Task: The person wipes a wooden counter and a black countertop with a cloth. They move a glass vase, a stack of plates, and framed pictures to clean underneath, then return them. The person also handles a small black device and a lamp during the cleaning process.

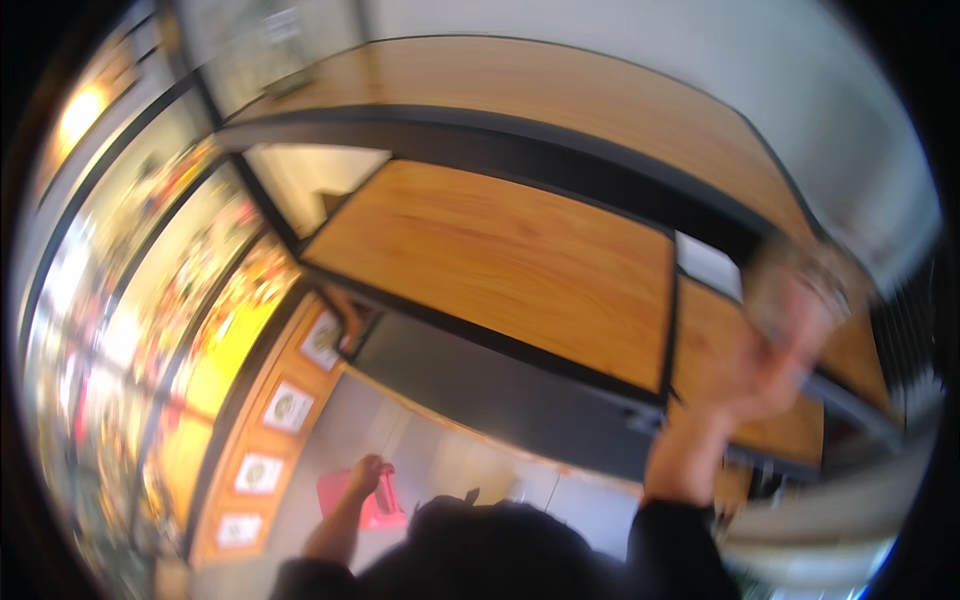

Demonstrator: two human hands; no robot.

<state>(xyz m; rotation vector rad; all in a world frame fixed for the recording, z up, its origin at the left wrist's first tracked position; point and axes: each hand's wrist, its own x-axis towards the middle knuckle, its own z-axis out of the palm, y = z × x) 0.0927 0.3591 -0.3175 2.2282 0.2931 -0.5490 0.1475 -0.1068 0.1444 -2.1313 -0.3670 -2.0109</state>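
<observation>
Low at the left, my left hand (366,477) grips a pinkish-red object (386,501), perhaps plastic, above the grey floor; its exact kind is unclear. My right hand (780,367) is raised at the right, near the end of a wooden shelf unit, and blurred by motion. A see-through, glass-like item (799,289) appears to be held in its fingers, though the blur hides its shape. Before me lies a wood-grain shelf board (495,262) in a black frame.
An upper wooden shelf (540,79) with a thick black front rail (480,139) curves above. Lit glass display cases (217,322) with colourful goods stand left. Below them, a wooden panel (251,435) bears several white cards. A dark grey surface (495,397) lies under the board.
</observation>
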